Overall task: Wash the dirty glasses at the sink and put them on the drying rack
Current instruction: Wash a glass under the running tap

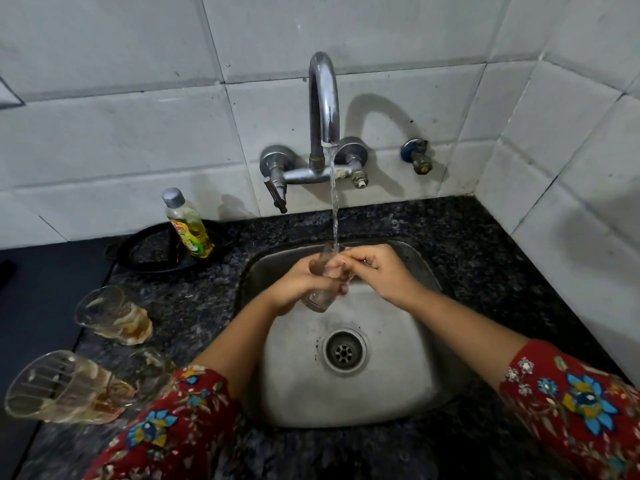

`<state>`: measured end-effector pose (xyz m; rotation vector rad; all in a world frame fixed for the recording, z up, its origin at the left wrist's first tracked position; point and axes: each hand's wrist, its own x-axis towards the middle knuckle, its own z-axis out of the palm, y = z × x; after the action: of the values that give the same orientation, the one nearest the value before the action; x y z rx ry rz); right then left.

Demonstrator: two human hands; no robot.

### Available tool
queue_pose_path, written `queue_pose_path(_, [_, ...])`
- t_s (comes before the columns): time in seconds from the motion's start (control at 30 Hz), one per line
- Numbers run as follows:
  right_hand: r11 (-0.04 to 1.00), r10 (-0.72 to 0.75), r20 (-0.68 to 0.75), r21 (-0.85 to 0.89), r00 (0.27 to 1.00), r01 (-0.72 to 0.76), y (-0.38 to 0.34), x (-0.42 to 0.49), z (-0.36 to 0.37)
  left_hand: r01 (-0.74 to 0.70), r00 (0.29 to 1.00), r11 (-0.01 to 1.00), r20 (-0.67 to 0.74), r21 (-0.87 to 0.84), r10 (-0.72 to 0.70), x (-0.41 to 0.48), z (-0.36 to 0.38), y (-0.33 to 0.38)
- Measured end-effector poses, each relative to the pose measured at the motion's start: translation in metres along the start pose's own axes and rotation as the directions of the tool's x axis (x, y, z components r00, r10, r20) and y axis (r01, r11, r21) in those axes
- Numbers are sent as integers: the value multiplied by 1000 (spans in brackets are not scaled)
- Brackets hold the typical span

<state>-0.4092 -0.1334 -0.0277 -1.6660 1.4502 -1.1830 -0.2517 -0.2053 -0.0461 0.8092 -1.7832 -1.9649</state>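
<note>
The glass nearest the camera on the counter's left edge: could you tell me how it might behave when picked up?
The nearest glass looks like clear, thin-walled glass, so probably fragile. Yellowish residue inside suggests a greasy, possibly slippery grip. It stands near the edge of the granite counter, so a careless nudge could tip it off.

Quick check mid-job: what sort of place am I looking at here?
Most likely a home kitchen: a steel sink set in a dark stone counter, a wall tap running, and a dish soap bottle beside it. Both hands hold a glass under the water.
</note>
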Motion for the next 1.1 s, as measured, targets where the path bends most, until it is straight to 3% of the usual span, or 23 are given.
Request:
queue_pose_path(0.07, [1000, -8, -5, -23, 1000, 7, 1, -1, 3, 54, 998, 998, 28, -43, -53, -3, 2, 0])
queue_pose_path(0.13, [998, 1, -52, -60, 999, -4, 4, 2, 7, 14, 993, 999, -118, 46, -9, -1, 11, -4])
queue_pose_path(0.23, [995, 83, -37, -46, 996, -84, 3, 9, 9, 91, 914, 931, -401, 355, 64, -1, 23, -8])
queue_pose_path(0.3, [992, 116, -10, -43, 993, -116, 2, 10, 10, 175, 868, 824, -479, 538, 128, -2, 23, -7])
queue_pose_path(0.37, [994, 62, -11, -91, 998, -62, -1, 6, 9, 80, 924, 877, -365, 474, 112, 0, 16, -8])
queue_pose_path(0.47, [994, -48, -2, -94, 999, 47, -4, -1, 5, -15, 998, 998, -59, 67, 19, -5, 4, -2])
queue_pose_path(0.53, [992, -66, 11, -105, 998, 67, -3, -3, 4, -9, 1000, 999, -30, -53, 8, -7, 6, -1])
queue_pose_path(0.6, [974, -44, 13, -220, 999, 46, 0, -1, 8, -41, 977, 990, -200, 132, 67, -7, 18, -3])
queue_pose_path(0.67, [952, -6, 3, -307, 1000, 6, 2, 4, 11, 27, 912, 905, -381, 424, 151, -4, 28, -5])
queue_pose_path(0.7, [954, -7, -7, -299, 1000, 4, 2, 5, 12, 51, 894, 876, -413, 480, 174, -3, 29, -5])
queue_pose_path(0.73, [963, -25, -15, -269, 1000, 20, 1, 5, 11, 24, 911, 894, -379, 448, 165, -3, 27, -3])
queue_pose_path(0.83, [966, -146, -10, -219, 989, 141, 0, -1, 9, -40, 997, 986, -64, 159, 51, -4, 8, 5])
queue_pose_path(0.9, [956, -158, -4, -252, 987, 152, 2, -5, 9, -25, 1000, 989, -11, 149, 27, -8, 5, 6])
queue_pose_path(0.97, [953, -77, -12, -296, 997, 70, 2, 0, 14, -1, 972, 909, -214, 416, 99, -8, 14, 3])
queue_pose_path(1.03, [939, 7, -2, -344, 1000, -7, -1, 7, 18, 138, 878, 729, -424, 671, 224, -11, 28, -1])
queue_pose_path(1.07, [933, 4, 6, -361, 1000, -1, -2, 9, 19, 154, 849, 706, -457, 692, 263, -12, 31, -2])
queue_pose_path(1.1, [932, -24, 16, -361, 1000, 28, -2, 9, 19, 126, 864, 756, -445, 643, 235, -11, 27, -2])
